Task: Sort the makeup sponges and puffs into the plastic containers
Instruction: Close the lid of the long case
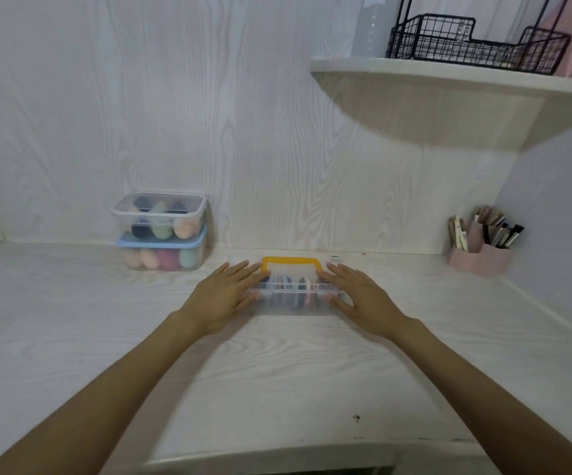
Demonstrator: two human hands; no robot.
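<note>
Notably, your left hand (224,296) and right hand (360,296) lay flat, fingers spread, bracketing the yellow-handled puff container (293,293) at twelve o'clock, seemingly pressing its lid shut; nothing gripped.

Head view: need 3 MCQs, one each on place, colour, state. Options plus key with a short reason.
1. Where do the two stacked containers stand?
A. on the shelf
B. on the desk by the back wall, left of the hands
C. in the wire basket

2. What colour is the handle of the clear case?
A. yellow
B. green
C. black

3. How are the left hand and right hand placed?
A. both lifted off the desk
B. one inside a container
C. one at each end of the case

Key: B, the stack sits left against the wall. A, the handle is yellow. C, the fingers rest at both ends.
</note>
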